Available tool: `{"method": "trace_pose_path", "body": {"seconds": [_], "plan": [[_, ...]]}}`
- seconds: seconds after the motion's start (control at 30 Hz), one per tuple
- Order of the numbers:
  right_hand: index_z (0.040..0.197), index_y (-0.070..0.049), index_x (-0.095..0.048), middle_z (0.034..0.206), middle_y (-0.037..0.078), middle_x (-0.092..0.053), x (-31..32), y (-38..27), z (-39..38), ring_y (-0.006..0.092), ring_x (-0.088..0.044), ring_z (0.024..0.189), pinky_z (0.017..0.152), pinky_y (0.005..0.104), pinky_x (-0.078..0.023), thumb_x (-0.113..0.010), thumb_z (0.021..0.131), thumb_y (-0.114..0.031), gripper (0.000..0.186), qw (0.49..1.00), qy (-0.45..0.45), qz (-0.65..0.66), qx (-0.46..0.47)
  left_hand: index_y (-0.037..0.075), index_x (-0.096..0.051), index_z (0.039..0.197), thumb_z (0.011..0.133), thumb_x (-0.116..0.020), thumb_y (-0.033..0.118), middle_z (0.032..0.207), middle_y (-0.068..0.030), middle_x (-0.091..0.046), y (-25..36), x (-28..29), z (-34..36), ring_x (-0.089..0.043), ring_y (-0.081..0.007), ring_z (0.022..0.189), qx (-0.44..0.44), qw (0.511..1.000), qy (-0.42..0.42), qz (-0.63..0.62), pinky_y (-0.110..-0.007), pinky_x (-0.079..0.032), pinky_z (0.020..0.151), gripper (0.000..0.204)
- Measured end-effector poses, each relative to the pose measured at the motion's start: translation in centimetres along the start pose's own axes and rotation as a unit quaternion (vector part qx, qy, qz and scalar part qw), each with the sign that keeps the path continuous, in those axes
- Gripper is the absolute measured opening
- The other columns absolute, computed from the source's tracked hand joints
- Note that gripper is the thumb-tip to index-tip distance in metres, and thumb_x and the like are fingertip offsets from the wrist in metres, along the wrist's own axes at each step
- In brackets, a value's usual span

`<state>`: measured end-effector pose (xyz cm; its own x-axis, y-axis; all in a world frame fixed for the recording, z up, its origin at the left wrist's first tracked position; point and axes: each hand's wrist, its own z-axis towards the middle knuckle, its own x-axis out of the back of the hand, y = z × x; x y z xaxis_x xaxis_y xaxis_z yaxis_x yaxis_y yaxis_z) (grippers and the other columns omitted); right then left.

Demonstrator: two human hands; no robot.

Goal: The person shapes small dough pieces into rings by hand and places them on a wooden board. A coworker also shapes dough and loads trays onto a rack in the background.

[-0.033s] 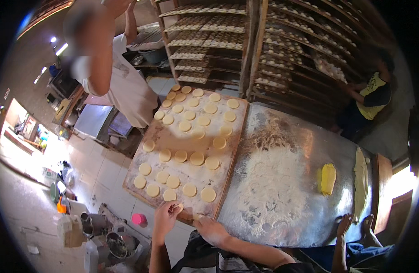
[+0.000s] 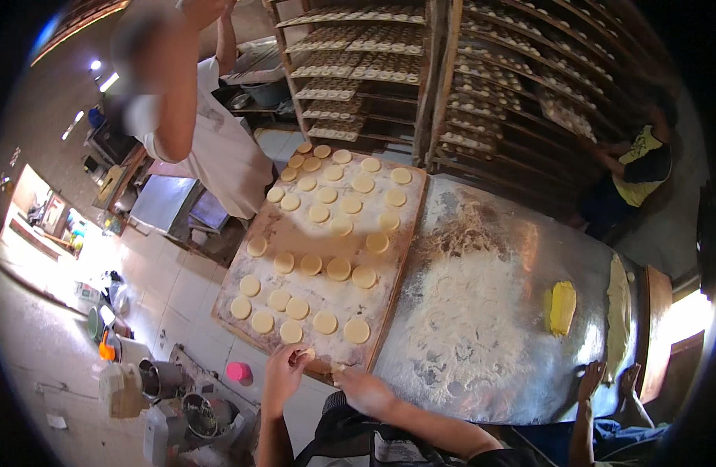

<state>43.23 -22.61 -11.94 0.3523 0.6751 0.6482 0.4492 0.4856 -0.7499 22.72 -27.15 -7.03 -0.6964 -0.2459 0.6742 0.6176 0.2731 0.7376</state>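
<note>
Round, flat discs of pale dough [image 2: 324, 323] lie spaced over a floured wooden board [image 2: 296, 233]. My left hand [image 2: 282, 380] is at the board's near edge, its thumb and fingers closed on a small pale piece of dough [image 2: 304, 356]. Just right of it, my right hand [image 2: 366, 391] rests low over the board's near corner, slightly blurred. Its fingers are bent together, with something pale at their tips that I cannot make out.
Right of the board stands a metal table [image 2: 521, 342] strewn with flour [image 2: 459, 327], bearing a yellow block [image 2: 561, 308] and a long dough strip [image 2: 617, 319]. A co-worker's hands [image 2: 591, 381] touch the strip's near end. Loaded racks [image 2: 356, 70] stand behind; two other people work there. Buckets [image 2: 200, 415] sit lower left.
The whole view has shifted a few pixels. My right hand has moved slightly, and the co-worker's hands at the dough strip have shifted a little. The discs stay in place.
</note>
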Motion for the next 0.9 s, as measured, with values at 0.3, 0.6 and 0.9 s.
{"method": "trace_pose_path", "body": {"seconds": [0.3, 0.6, 0.9], "plan": [[0.112, -0.001, -0.065, 0.101, 0.017, -0.072, 10.7, 10.1, -11.1, 0.0245, -0.071, 0.093, 0.080, 0.0341, -0.056, -0.074, 0.086, -0.009, 0.028, 0.899, 0.224, 0.284, -0.248, 0.004, -0.072, 0.109, 0.087, -0.074, 0.006, 0.091, -0.0111, -0.071, 5.0, -4.9, 0.6, -0.068, -0.0181, 0.080, 0.004, 0.997, -0.029, -0.066, -0.031, -0.054, 0.074, 0.023], [0.107, -0.005, -0.069, 0.105, 0.016, -0.066, 16.3, 15.0, -14.7, 0.0347, -0.064, 0.101, 0.089, 0.0438, -0.052, -0.073, 0.087, -0.019, 0.026, 0.938, 0.249, 0.020, -0.243, 0.006, -0.070, 0.112, 0.088, -0.074, 0.014, 0.100, -0.0148, -0.068, 15.2, -21.4, 5.3, -0.067, -0.0278, 0.092, -0.216, 0.939, -0.259, -0.069, -0.039, -0.054, 0.081, 0.025], [0.110, -0.013, -0.064, 0.106, 0.013, -0.058, 14.7, 17.6, -12.9, 0.0344, -0.055, 0.107, 0.094, 0.0494, -0.040, -0.071, 0.087, -0.024, 0.025, 0.890, 0.320, -0.213, -0.244, 0.010, -0.066, 0.109, 0.083, -0.071, 0.007, 0.110, -0.0114, -0.057, 13.9, -23.6, 2.2, -0.059, -0.0312, 0.104, -0.327, 0.938, -0.041, 0.104, -0.043, -0.049, 0.087, 0.027]]}}
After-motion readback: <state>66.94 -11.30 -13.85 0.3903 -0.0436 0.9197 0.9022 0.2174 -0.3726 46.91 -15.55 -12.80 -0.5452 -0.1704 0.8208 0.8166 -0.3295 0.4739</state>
